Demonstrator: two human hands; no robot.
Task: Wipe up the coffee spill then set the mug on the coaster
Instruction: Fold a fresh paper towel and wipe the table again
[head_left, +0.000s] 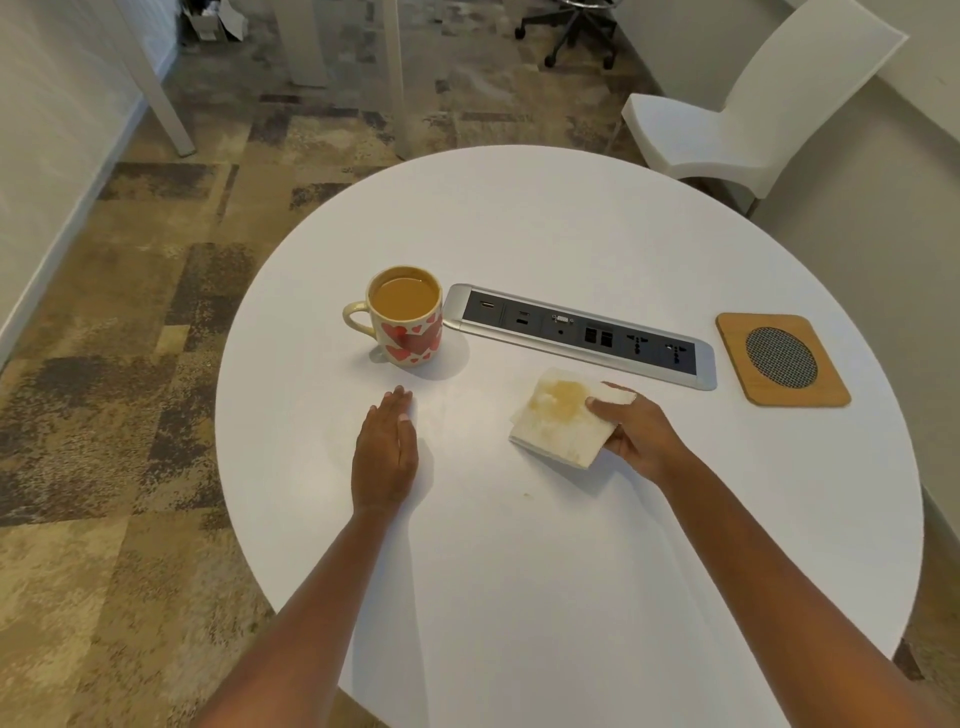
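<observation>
A cream mug (407, 332) with red hearts, full of milky coffee, stands left of centre on the round white table (545, 571), handle to the left. My left hand (385, 452) lies flat on the table just in front of it, fingers together, holding nothing. My right hand (631, 431) grips a folded white paper napkin (558, 415) with a brown coffee stain on top. A faint brownish smear (527, 493) marks the table near the napkin. The square wooden coaster (782, 358) with a mesh centre lies at the right, apart from both hands.
A silver power and data socket strip (582, 335) is set into the table between mug and coaster. A white chair (748, 104) stands beyond the table's far right edge. Patterned carpet (130, 364) lies to the left.
</observation>
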